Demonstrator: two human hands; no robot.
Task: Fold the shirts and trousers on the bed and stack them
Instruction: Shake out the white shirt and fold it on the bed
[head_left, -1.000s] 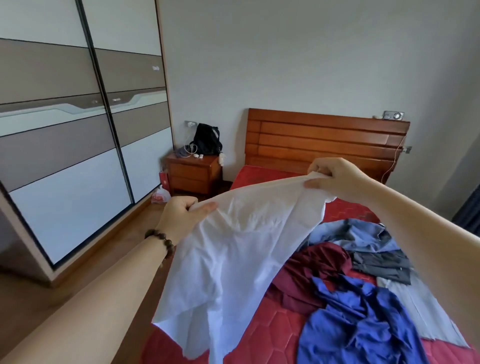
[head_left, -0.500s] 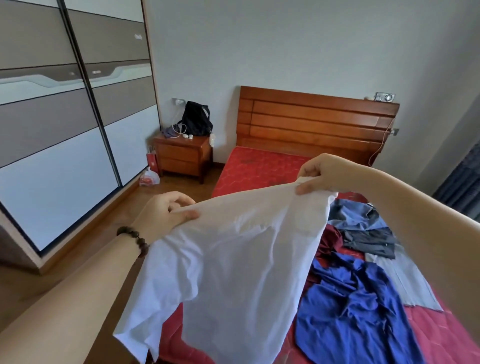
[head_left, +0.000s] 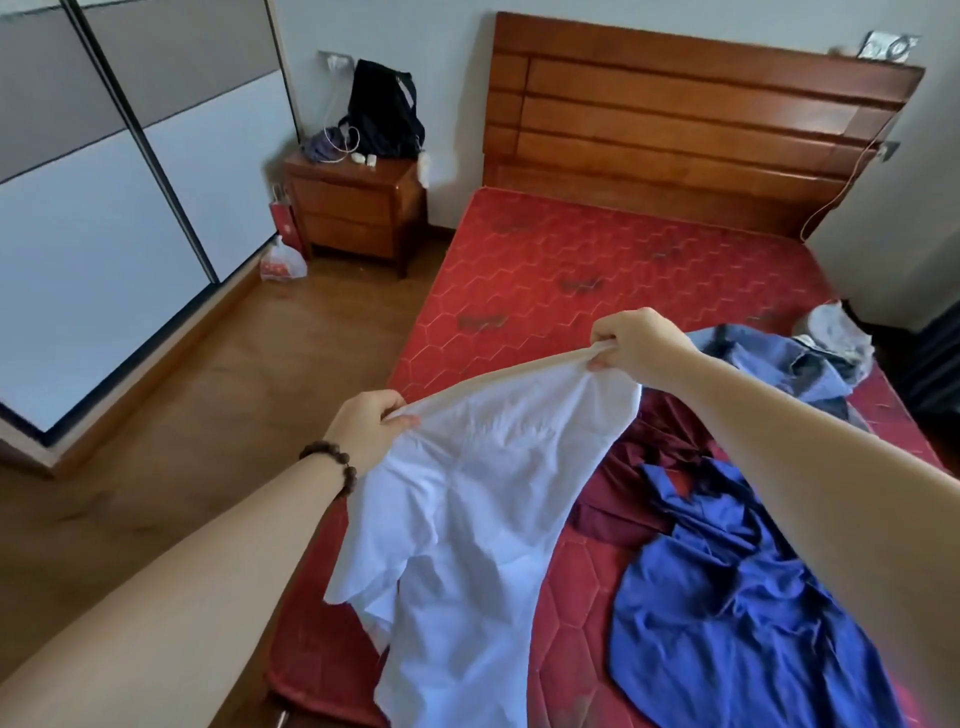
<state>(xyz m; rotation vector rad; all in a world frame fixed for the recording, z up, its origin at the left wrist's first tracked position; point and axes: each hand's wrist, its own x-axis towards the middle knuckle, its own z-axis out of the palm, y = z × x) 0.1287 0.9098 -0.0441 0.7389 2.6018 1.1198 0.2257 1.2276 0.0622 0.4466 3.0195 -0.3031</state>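
Bedding first: the red mattress (head_left: 597, 270) fills most of the view, and its upper half toward the headboard (head_left: 691, 130) carries no garment, so no folded stack shows anywhere in view. Folding seems to be at its very start. A loose heap of clothes lies along the right side of the mattress: a bright blue garment (head_left: 737, 597) sprawled nearest the camera, a maroon garment (head_left: 639, 467) bunched just beside it, a pale blue-grey garment (head_left: 769, 364) crumpled farther back, and a small white-grey piece (head_left: 836, 327) near the far right edge. All look unfolded. The white shirt (head_left: 478, 519) is the piece in work, held in the air over the near left corner of the bed, its top edge stretched between the two hands and its body hanging down in creases. The left hand (head_left: 369, 426) pinches one end of that edge with curled fingers and thumb; the right hand (head_left: 634, 340) grips the other end in a closed fist. By this reading the shirt has yet to be laid flat and folded, and every other garment remains to be done and stacked.
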